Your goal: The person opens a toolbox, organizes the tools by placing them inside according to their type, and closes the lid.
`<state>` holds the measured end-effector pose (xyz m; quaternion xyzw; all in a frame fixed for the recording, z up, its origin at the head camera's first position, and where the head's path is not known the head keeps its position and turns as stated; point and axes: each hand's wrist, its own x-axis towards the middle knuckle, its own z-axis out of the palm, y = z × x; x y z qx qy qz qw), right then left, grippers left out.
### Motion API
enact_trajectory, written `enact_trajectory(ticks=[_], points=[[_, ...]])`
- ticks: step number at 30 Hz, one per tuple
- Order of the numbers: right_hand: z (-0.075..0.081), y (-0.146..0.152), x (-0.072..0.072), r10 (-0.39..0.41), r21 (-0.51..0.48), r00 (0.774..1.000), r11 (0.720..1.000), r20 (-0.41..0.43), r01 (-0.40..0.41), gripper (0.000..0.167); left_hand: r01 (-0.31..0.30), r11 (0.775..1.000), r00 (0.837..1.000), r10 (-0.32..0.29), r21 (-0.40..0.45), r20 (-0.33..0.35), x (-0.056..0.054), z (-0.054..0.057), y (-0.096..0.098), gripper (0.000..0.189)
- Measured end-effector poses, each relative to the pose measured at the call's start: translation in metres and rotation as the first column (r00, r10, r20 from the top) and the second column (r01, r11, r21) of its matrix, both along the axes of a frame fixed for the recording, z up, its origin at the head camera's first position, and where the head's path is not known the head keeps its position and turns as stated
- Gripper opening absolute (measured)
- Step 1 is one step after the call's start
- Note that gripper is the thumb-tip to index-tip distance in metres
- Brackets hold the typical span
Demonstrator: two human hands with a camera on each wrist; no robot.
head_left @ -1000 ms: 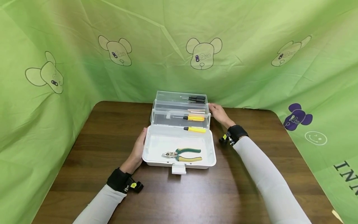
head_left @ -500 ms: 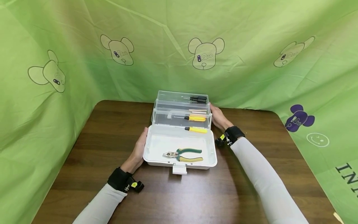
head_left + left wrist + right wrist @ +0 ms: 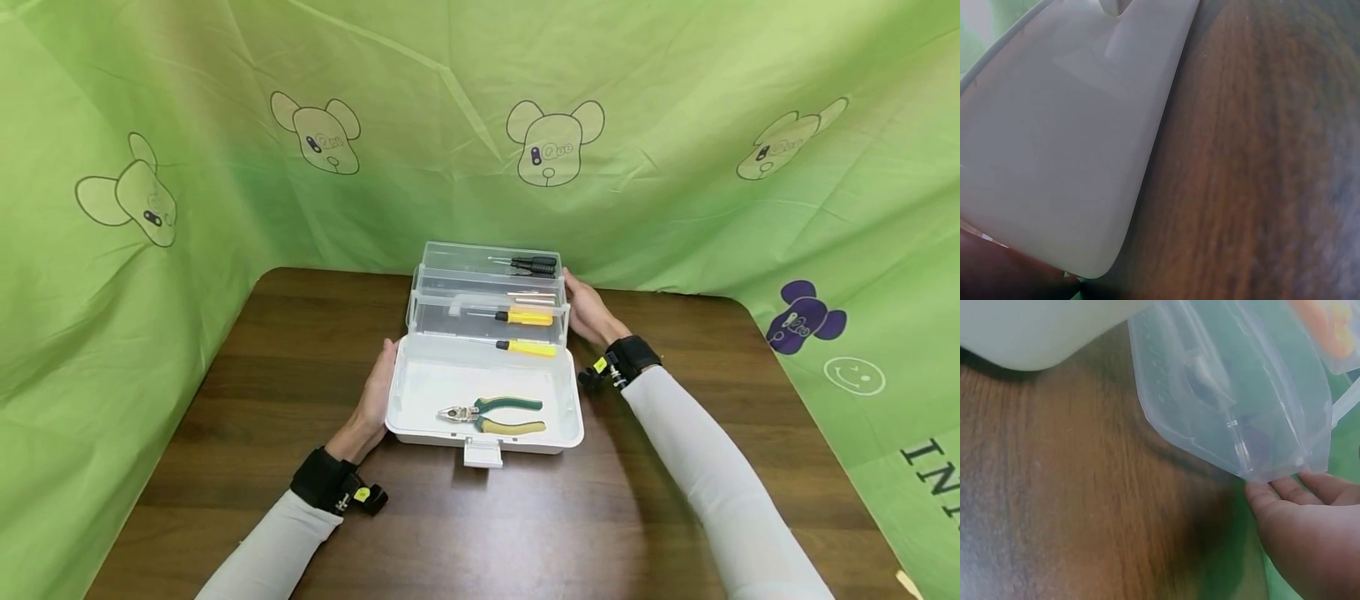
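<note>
A toolbox stands opened, with a white base (image 3: 435, 375) in front and a clear plastic lid (image 3: 461, 257) tipped back behind tiered clear trays (image 3: 435, 321). Combination pliers (image 3: 491, 414) with green and tan handles lie in the base. My left hand (image 3: 369, 404) lies along the base's left side; the left wrist view shows mostly the white wall (image 3: 1054, 144). At the back right, my right hand (image 3: 591, 312) touches the lid's right end, its fingertips (image 3: 1260, 497) against the clear plastic edge (image 3: 1210, 425) in the right wrist view.
Yellow-handled screwdrivers (image 3: 527, 347) lie in the trays, with black-handled screwdrivers (image 3: 534, 265) further back. A white latch (image 3: 482, 452) hangs at the base's front. Brown wooden table (image 3: 480, 542) surrounds the box, and a green printed curtain (image 3: 420, 192) hangs close behind it.
The right hand has shifted slightly along the lid's right end, its fingertips now a little further back. The left hand stays at the base. The toolbox and its tools look unmoved.
</note>
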<state>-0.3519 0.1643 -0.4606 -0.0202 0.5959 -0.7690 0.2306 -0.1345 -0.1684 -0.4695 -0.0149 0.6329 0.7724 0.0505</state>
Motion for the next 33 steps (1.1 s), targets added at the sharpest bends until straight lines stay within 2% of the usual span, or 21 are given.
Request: enact_trajectory(ticks=[5, 10, 15, 18, 28, 33], points=[[0.006, 0.002, 0.0, 0.006, -0.035, 0.999, 0.999, -0.035, -0.008, 0.064, -0.009, 1.0, 1.0, 0.009, 0.007, -0.004, -0.001, 0.001, 0.002, 0.08], [0.017, 0.005, 0.004, -0.001, -0.052, 0.993, 0.999, -0.117, -0.005, 0.062, -0.004, 0.999, 1.0, 0.004, 0.032, -0.012, 0.0, 0.003, 0.003, 0.078], [0.03, 0.004, 0.009, -0.038, -0.091, 0.969, 0.996, -0.244, 0.017, 0.059, -0.014, 0.999, 1.0, 0.014, 0.029, -0.011, 0.0, 0.003, 0.003, 0.082], [0.036, 0.004, 0.014, -0.057, -0.113, 0.955, 0.993, -0.292, 0.025, 0.058, -0.012, 0.999, 1.0, 0.013, 0.029, -0.015, 0.0, 0.002, 0.003, 0.084], [0.058, 0.004, 0.032, -0.139, -0.209, 0.924, 0.976, -0.355, 0.067, 0.055, -0.03, 0.999, 1.0, 0.03, 0.028, 0.002, 0.001, 0.0, 0.003, 0.085], [0.064, 0.004, 0.042, -0.172, -0.23, 0.898, 0.97, -0.406, 0.081, 0.052, -0.024, 1.0, 1.0, 0.024, 0.016, 0.004, 0.002, -0.001, 0.003, 0.086]])
